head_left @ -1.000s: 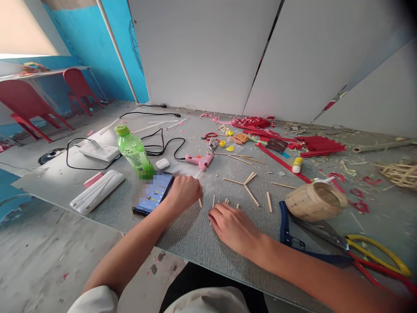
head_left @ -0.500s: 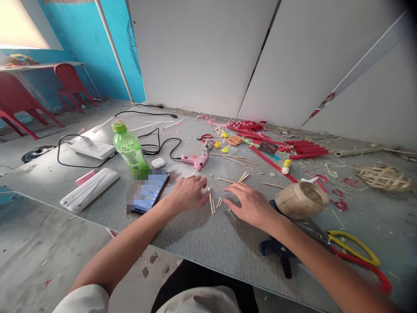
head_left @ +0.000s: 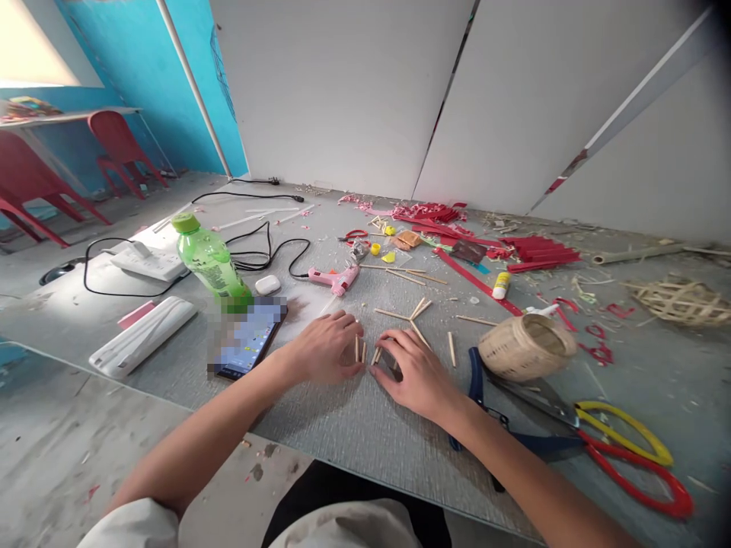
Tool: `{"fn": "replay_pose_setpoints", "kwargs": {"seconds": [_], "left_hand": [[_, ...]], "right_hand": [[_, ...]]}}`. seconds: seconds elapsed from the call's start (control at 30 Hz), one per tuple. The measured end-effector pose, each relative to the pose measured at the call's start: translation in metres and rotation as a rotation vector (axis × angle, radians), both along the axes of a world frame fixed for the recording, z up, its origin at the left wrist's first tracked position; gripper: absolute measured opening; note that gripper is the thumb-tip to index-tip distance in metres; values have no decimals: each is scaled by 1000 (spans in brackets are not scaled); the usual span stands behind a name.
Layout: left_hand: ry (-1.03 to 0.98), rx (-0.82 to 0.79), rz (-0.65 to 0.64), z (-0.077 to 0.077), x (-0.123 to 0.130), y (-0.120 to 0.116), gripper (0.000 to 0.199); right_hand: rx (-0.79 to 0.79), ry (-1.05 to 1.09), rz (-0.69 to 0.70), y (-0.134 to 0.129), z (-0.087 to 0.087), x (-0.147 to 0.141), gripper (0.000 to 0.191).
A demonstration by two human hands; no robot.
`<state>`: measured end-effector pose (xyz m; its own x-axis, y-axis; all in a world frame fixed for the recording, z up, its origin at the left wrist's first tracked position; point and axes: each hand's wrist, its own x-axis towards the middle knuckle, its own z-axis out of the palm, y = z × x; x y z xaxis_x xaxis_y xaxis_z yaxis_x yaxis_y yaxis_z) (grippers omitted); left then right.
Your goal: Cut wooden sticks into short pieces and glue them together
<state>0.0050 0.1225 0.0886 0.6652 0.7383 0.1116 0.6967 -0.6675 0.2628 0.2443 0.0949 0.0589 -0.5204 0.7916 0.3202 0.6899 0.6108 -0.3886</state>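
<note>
Short wooden sticks lie on the grey table in front of me. My left hand (head_left: 330, 346) curls around two short sticks (head_left: 360, 350), its thumb near their lower ends and its fingers at the upper ends. Close by on the right, my right hand (head_left: 412, 369) bends thumb and fingers about another short stick (head_left: 377, 355); part of it is hidden by the fingers. Beyond the right hand, more sticks (head_left: 421, 308) lie crossed and scattered, with a single short stick (head_left: 451, 348) to its right. A pink glue gun (head_left: 336, 279) rests behind my left hand.
To the left are a phone (head_left: 251, 342), a green bottle (head_left: 212, 262), a white power bank (head_left: 142, 335) and a power strip (head_left: 149, 262). At right stand a bamboo cup (head_left: 528, 348), large scissors (head_left: 628, 449) and a glue stick (head_left: 501, 285). Red strips (head_left: 537, 251) lie behind.
My hands have come closer together and their fingers have closed around the short sticks. The right hand has moved left and a little nearer me, uncovering a short stick to its right.
</note>
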Motion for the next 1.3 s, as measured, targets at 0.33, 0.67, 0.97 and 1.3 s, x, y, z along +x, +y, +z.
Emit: {"fn": "replay_pose_setpoints", "kwargs": {"seconds": [0.33,0.67,0.97,1.3], "left_hand": [[-37,16,-66,-4,-4,5,34],[-201,49,-54,3,2,2,37],[-659,148,-162,4,8,-6,42],[-759,159,-328,-3,11,-3,49]], "right_hand": [[-28,32,7,-3,1,0,28],[-39,102,26,-2,-1,3,28],[-556,662,-10,-7,17,-4,32],[-877,916,1,-4,20,5,36]]}}
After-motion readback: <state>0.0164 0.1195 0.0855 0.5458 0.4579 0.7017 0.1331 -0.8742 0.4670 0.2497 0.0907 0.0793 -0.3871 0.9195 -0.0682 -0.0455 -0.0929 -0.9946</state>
